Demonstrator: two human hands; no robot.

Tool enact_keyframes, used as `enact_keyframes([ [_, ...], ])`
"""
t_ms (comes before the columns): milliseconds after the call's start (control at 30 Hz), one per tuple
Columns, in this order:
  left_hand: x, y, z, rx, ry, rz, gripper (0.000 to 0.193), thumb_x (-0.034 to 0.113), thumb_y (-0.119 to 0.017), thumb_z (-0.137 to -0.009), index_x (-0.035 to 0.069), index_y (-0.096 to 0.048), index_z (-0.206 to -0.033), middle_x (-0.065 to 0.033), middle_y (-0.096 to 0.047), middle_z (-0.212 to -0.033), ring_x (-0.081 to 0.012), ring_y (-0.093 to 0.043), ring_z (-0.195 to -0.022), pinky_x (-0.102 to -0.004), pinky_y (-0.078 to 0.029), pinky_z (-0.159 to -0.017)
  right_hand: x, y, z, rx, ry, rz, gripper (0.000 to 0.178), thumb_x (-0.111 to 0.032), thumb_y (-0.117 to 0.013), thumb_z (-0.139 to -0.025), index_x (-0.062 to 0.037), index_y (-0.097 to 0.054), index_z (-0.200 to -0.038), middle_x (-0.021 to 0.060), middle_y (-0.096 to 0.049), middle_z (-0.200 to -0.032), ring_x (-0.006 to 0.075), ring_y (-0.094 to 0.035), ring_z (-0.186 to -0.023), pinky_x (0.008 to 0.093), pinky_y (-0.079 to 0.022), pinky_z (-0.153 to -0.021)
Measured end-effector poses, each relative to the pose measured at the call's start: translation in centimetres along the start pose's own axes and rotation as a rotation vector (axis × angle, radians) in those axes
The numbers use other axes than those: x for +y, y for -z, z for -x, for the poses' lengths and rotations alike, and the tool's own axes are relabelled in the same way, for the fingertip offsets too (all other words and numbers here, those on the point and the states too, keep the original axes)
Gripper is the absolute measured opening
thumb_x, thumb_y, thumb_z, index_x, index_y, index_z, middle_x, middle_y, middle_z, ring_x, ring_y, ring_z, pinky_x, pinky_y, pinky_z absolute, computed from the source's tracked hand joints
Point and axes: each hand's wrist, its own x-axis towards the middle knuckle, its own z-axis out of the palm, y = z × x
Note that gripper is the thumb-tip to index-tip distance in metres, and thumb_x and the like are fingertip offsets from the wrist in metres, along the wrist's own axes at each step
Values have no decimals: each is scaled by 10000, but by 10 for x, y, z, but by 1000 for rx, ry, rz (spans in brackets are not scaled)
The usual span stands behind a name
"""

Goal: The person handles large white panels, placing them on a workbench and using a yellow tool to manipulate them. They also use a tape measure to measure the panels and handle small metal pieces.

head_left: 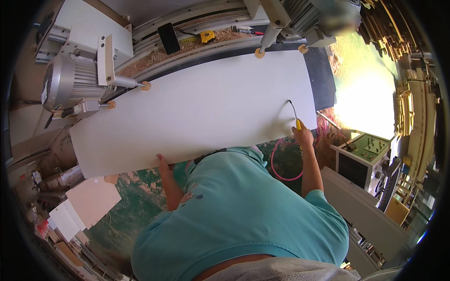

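A: On the machine desk [323, 70] a large white panel [197, 112] lies flat. Where are the hands?

B: At the near edge of the panel. The left hand [162, 163] presses on that edge, fingers flat, holding nothing. The right hand [304, 136] is closed around a yellow-handled screwdriver [294, 114], its tip touching the panel near the right edge.

A: How far is the work, in your opinion?

B: I judge it is early; the panel surface shows no mark or hole.

A: Is there room to move?

B: Behind the panel four round clamp pads [146, 85] touch the far edge. Near the panel, only the green floor [136, 196].
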Motion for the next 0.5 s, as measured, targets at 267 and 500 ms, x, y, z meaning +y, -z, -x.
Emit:
enact_keyframes([
  [267, 2, 32, -31, -109, 49, -444, 529, 526, -652, -897, 27, -633, -1071, -131, -710, -807, -212, -676, -587, -332, -539, -555, -122, -3, 45, -158, 317, 127, 515, -347, -609, -860, -237, -540, -1358, 164, -693, -1084, 358, -664, -989, 479, -511, -868],
  [500, 168, -181, 48, -634, -756, -1525, 376, 446, -653, -879, 79, -655, -960, -65, -727, -831, -274, -698, -801, -391, -536, -712, -277, -55, 79, -332, 746, 344, 416, -215, -556, -829, -236, -615, -1240, 89, -698, -989, 287, -669, -933, 445, -488, -869],
])
